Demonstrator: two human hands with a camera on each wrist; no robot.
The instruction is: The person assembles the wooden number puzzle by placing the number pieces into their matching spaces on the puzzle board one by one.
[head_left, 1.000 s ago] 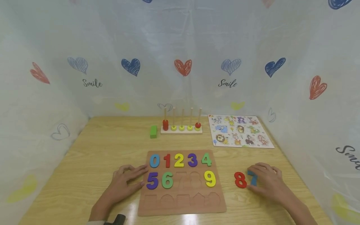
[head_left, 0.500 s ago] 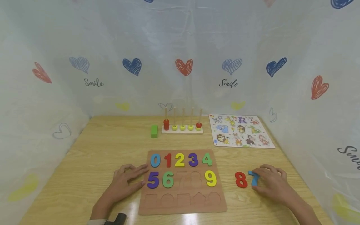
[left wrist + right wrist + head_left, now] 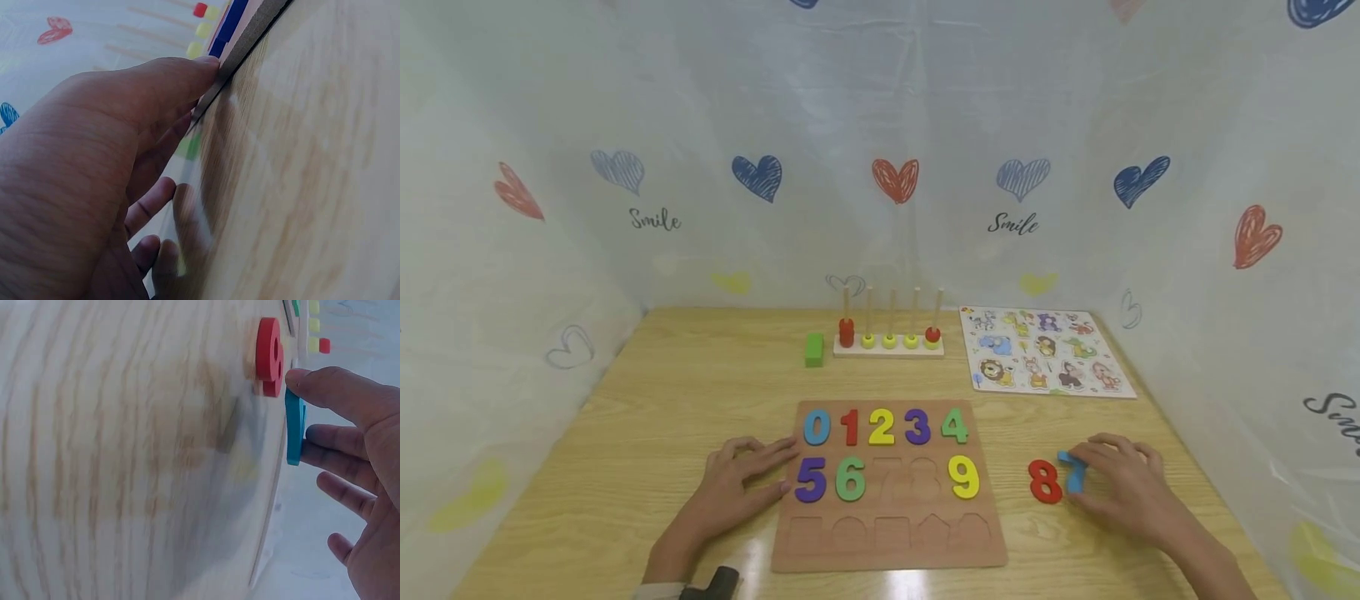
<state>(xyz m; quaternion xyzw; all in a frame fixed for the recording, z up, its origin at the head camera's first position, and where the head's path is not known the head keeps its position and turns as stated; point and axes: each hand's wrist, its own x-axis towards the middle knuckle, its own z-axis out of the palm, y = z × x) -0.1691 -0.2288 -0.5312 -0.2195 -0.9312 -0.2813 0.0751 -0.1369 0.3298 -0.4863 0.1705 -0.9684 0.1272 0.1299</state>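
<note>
A wooden number board (image 3: 784,550) holds digit pieces 0 to 6 and 9, with the 7 and 8 recesses bare. My left hand (image 3: 730,492) rests at its left edge, thumb and index fingertips touching the rim; the left wrist view shows the thumb (image 3: 194,70) at the board's side. To the right of the board, my right hand (image 3: 1123,487) pinches a blue number 7 (image 3: 1077,477) between thumb and fingers. In the right wrist view this blue 7 (image 3: 293,431) stands tilted, off the tabletop. A red number 8 (image 3: 1045,482) lies just left of it.
Behind the board are a green block (image 3: 814,350) and a peg stand (image 3: 887,352) with red and yellow beads. An animal picture puzzle (image 3: 1048,350) lies at the back right. Below the digits, the board has a row of shape recesses. A printed curtain (image 3: 820,233) surrounds the table.
The blue 7 has tilted and shifted slightly left, closer to the red 8, in my right hand. My left hand stays at the board's edge. The head view has drifted slightly.
</note>
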